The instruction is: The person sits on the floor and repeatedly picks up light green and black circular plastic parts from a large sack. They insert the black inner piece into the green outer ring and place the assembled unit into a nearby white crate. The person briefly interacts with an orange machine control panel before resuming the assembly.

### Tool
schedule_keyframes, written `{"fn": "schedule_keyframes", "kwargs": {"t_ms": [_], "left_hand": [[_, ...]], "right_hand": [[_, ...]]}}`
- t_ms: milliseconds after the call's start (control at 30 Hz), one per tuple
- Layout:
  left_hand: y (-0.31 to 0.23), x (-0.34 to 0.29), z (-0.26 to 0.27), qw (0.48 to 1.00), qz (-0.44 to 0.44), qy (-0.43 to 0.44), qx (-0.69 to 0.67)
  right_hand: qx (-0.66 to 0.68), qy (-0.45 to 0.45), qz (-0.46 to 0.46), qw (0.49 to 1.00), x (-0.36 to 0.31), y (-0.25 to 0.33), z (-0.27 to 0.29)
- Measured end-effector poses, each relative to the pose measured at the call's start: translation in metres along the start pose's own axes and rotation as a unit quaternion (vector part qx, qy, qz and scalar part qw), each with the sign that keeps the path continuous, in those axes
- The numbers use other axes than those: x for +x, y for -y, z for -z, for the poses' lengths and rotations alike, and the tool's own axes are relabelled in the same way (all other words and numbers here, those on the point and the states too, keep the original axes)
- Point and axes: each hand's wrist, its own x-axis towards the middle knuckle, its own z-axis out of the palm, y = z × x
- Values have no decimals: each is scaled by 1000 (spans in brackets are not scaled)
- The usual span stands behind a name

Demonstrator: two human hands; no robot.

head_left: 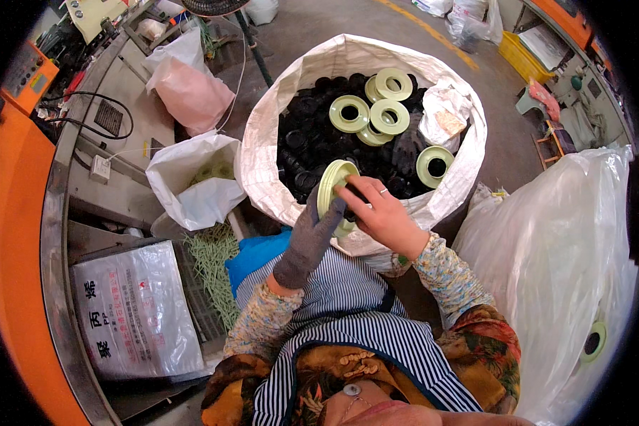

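Note:
My left hand [304, 248], in a dark grey glove, grips a pale green flanged plastic ring [327, 187] tilted on its edge, over the near side of a large white woven sack [254, 153]. Bare, my right hand [390, 221] has its bent fingers on the ring's inner face and opening; its fingertips are partly hidden. Part of another pale green piece [343, 228] shows just below. Black round plastic parts [307, 131] fill the sack, with several more pale green rings [363, 106] on top. A dark glove [407, 149] and a crumpled white bag [441, 122] lie among them.
Left of the sack stands a smaller white bag [184, 167] with pale green pieces. Green plastic strips [216, 266] lie beside a printed white sack [138, 312]. A large clear plastic bag [539, 241] stands at right, an orange machine [11, 213] at far left, a yellow crate [520, 58] at back right.

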Motion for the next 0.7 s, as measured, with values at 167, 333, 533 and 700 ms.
{"fn": "schedule_keyframes", "kwargs": {"t_ms": [167,333,533,700], "left_hand": [[20,-1,19,915,-265,-33,303],[21,0,19,981,-158,-45,102],[5,-8,-11,987,-105,-99,69],[16,-9,-2,993,43,-89,-57]], "right_hand": [[-59,-18,108,992,5,-6,2],[12,-32,-8,999,1,5,7],[411,70,-353,838,6,3,-1],[80,-65,-57,993,0,17,-9]]}}
